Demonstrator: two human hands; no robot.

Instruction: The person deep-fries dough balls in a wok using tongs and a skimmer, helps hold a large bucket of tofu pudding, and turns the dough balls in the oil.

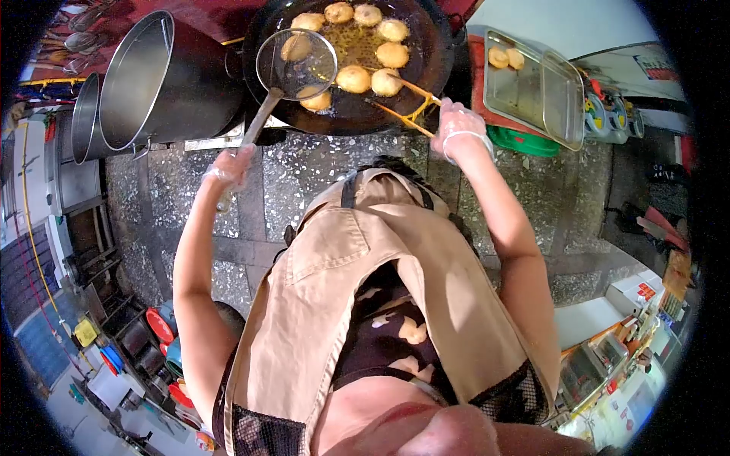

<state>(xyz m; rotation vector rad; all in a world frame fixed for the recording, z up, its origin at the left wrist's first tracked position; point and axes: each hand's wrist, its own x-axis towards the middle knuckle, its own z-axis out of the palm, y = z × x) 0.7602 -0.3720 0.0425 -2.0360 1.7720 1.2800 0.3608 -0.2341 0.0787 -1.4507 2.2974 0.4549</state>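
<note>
My left hand (232, 167), in a clear plastic glove, is closed around the handle of a wire mesh skimmer (304, 53). Its round mesh is over the left side of a wide black wok (266, 114). Golden fried dough balls (392, 55) lie in a ring in the bubbling oil, some seen through the mesh. Gloved as well, my right hand (460, 125) grips a pair of long wooden chopsticks (407, 120) with a yellow band between them. One tip reaches a dough ball (385, 82) at the wok's near side; the other points at the near rim.
Right of the wok, a metal tray (498, 106) with a rack holds a few fried pieces (506, 58). A green basin (525, 142) is under it. Large dark pots (179, 91) stand on the left. Ladles (80, 38) lie at the far left. The floor (304, 163) is speckled stone.
</note>
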